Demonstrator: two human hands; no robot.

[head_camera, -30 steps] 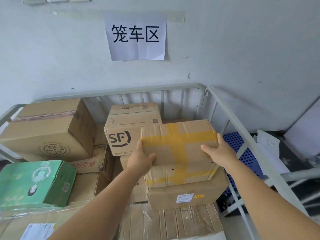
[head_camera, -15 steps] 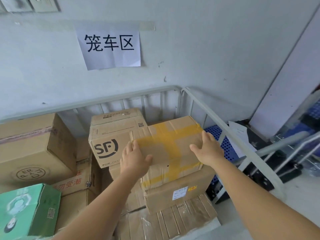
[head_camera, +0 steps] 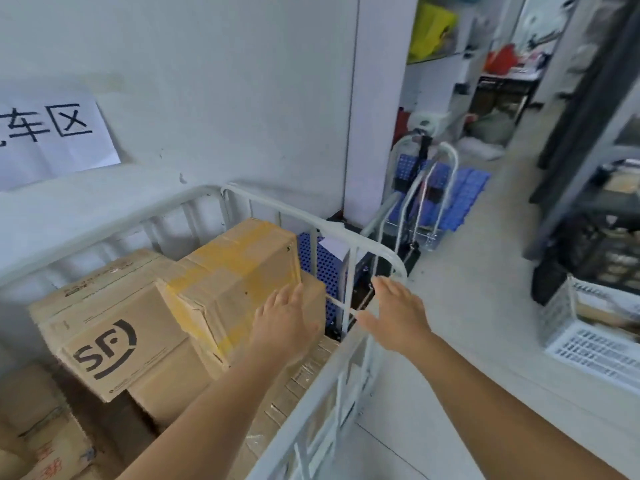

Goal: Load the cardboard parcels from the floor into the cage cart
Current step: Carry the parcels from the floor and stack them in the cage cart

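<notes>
A cardboard parcel with yellow tape (head_camera: 239, 271) sits in the grey cage cart (head_camera: 277, 207), on top of other boxes and beside a parcel marked SF (head_camera: 104, 327). My left hand (head_camera: 284, 323) is in front of the yellow-taped parcel's near right corner, fingers straight; whether it touches the box I cannot tell. My right hand (head_camera: 394, 313) hovers with spread fingers over the cart's right rail, holding nothing.
More cardboard boxes (head_camera: 41, 431) fill the cart at lower left. A folded hand trolley with blue decks (head_camera: 426, 199) leans by the pillar. A white plastic crate (head_camera: 595, 344) and dark shelving (head_camera: 588, 140) stand at right. A paper sign (head_camera: 52, 133) hangs on the wall.
Both hands have let go of the yellow-taped parcel, which now rests in the cart. My right hand has drawn away to the right, and my view has swung right.
</notes>
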